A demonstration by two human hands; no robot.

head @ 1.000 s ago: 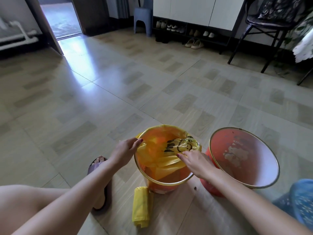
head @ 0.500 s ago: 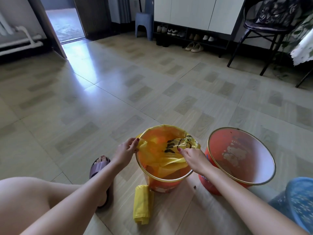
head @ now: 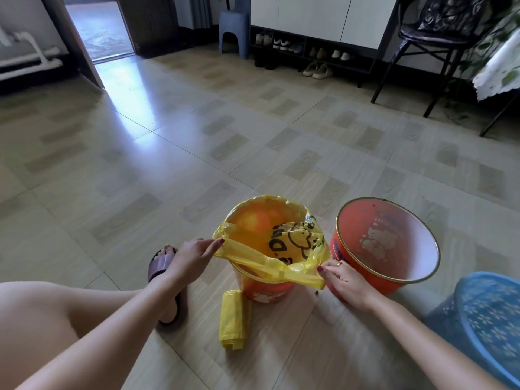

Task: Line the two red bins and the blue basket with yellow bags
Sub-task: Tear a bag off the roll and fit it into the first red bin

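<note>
A red bin (head: 266, 291) stands on the floor with a yellow bag (head: 270, 260) inside it; the bag's far edge is folded over the rim. My left hand (head: 191, 257) pinches the bag's near-left edge, and my right hand (head: 342, 280) pinches its near-right edge, stretching it across the near rim. A second red bin (head: 363, 273) with no bag in it leans to the right of it. The blue basket (head: 489, 319) sits at the lower right, partly cut off. A roll of yellow bags (head: 235, 319) lies in front of the first bin.
My left foot in a purple slipper (head: 163, 266) rests left of the bin, with my knee at the lower left. A shoe rack (head: 306, 56), a blue stool (head: 235, 32) and a black chair (head: 430, 43) stand along the far wall.
Both hands have pulled the bag's near edge outward and down toward me; my right hand moved from inside the bin to outside its near-right rim.
</note>
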